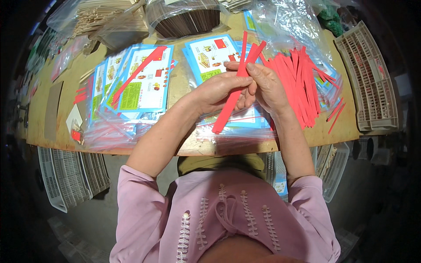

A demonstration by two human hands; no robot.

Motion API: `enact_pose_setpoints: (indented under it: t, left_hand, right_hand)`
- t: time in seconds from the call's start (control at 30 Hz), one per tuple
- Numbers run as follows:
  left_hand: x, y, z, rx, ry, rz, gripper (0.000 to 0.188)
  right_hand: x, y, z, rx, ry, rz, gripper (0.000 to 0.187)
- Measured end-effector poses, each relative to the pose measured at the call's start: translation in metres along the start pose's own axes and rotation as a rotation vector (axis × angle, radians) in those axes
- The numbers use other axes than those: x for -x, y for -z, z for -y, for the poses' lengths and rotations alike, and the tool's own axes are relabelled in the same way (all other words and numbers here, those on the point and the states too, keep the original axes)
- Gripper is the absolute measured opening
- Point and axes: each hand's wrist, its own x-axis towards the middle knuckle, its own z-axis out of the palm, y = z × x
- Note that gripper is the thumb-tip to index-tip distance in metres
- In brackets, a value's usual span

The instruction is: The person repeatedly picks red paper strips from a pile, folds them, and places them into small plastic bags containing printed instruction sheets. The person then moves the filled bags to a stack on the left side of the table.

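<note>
Pink fabric of our blouse (237,215) fills the bottom of the frame. Beyond it, the surface (188,147) curves across. At the centre, our left grip (223,90) is closed on red strips (227,111), thumb on top, while our right grip (269,85) pinches them higher up; they slant from lower left to upper right. Left of centre, a red strip lies across blue-edged cards (151,94); right of our hands spreads a red heap (300,94). A crate (372,83) stands at upper right, brown slats (188,24) at top centre.
</note>
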Motion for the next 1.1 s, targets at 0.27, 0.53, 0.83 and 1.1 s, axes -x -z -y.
enact_pose_setpoints:
  t: [0.27, 0.53, 0.83, 1.1]
  left_hand:
    - [0.001, -0.001, 0.003, -0.326, -0.048, 0.197, 0.039]
    - [0.007, 0.007, -0.005, -1.397, -0.356, -0.200, 0.025]
    - [0.033, 0.009, 0.018, -1.704, -0.352, -0.249, 0.015]
    - [0.043, 0.006, 0.029, -1.417, -0.521, -0.597, 0.012]
  right_hand:
    - [0.028, -0.004, 0.007, -0.313, 0.069, -0.058, 0.038]
    - [0.086, 0.043, 0.020, -0.067, -0.004, -0.367, 0.026]
    - [0.126, 0.029, 0.010, 0.038, 0.072, -0.540, 0.057]
    - [0.141, -0.013, 0.026, -0.060, -0.020, -0.354, 0.033]
